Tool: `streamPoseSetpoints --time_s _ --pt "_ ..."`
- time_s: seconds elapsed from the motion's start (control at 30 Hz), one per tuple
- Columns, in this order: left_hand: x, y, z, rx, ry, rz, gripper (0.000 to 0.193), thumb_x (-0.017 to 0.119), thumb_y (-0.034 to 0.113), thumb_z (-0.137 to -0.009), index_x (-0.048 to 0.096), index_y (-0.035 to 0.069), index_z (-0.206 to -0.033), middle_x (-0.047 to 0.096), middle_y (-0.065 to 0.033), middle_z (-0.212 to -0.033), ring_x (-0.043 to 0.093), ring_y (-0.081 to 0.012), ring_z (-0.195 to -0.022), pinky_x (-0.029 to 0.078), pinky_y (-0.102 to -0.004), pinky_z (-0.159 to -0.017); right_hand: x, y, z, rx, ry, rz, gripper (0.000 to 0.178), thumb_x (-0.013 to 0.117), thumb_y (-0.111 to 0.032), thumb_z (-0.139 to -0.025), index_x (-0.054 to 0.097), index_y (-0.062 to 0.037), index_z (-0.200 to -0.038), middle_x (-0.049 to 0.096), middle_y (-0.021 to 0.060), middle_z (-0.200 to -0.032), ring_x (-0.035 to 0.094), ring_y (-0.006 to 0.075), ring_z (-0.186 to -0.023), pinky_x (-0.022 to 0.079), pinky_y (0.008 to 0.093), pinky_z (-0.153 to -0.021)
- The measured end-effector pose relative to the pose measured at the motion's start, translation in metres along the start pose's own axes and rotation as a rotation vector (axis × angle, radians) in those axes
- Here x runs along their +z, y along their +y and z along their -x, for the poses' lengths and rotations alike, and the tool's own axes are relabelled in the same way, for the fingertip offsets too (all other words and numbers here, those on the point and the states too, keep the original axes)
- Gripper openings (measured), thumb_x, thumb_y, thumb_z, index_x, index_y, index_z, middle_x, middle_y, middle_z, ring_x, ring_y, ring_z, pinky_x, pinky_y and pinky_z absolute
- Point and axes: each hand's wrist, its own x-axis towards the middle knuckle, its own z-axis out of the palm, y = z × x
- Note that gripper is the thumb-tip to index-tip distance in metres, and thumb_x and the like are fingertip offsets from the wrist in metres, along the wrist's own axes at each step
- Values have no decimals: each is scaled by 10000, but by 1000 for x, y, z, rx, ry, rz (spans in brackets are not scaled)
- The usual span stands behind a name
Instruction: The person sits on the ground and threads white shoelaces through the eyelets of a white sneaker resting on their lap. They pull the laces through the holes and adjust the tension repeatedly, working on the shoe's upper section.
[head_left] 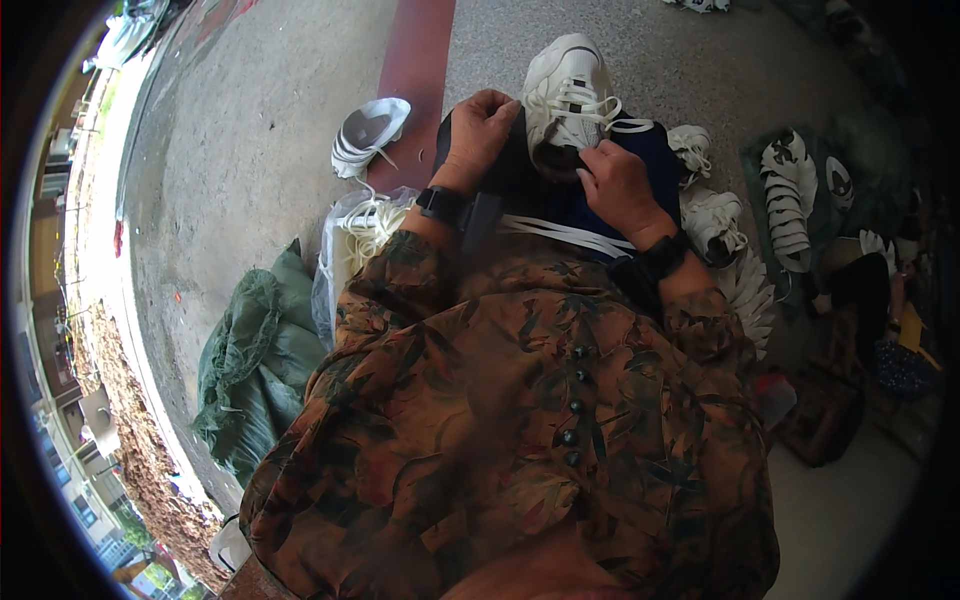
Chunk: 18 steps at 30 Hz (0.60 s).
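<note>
A white sneaker (560, 75) rests on my dark-clothed lap, toe pointing away from me. Its white lace (592, 103) crosses the front, with a loop out to the right. My right hand (618, 185) pinches the sneaker at its collar, beside the tongue. To the left of the shoe, my left hand (482, 125) is closed with thumb and forefinger together; whatever is between them is too small to make out. Several loose white laces (565, 232) lie across my lap, close to my body.
A clear plastic bag of cream laces (372, 225) is by my left forearm, a white shoe upper (370, 135) beyond it. A green sack (265, 345) slumps at left. More white uppers (788, 200) and sneakers (715, 225) lie at right. Another person's hand (897, 290) shows at far right.
</note>
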Motion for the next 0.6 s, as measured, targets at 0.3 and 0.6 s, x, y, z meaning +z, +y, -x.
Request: streamPoseSetpoints --time_s 0.3,0.6 --pt "11 -7 -24 347 -158 -445 208 616 107 -791 624 -14 -960 626 -48 -756 569 -104 -654 473 -241 -621 30 -10 -6 -80 -236 269 93 555 -37 -714 598 -36 -797 499 197 -919 534 336 -795 470 404 -705" --pt "-2 8 -7 -26 -257 444 47 587 24 -811 603 36 -854 563 11 -716 511 -77 -627 431 -218 -583 36 0 -11 -126 -101 173 96 611 -63 -693 604 -58 -789 540 149 -818 550 333 -784 469 399 -690"
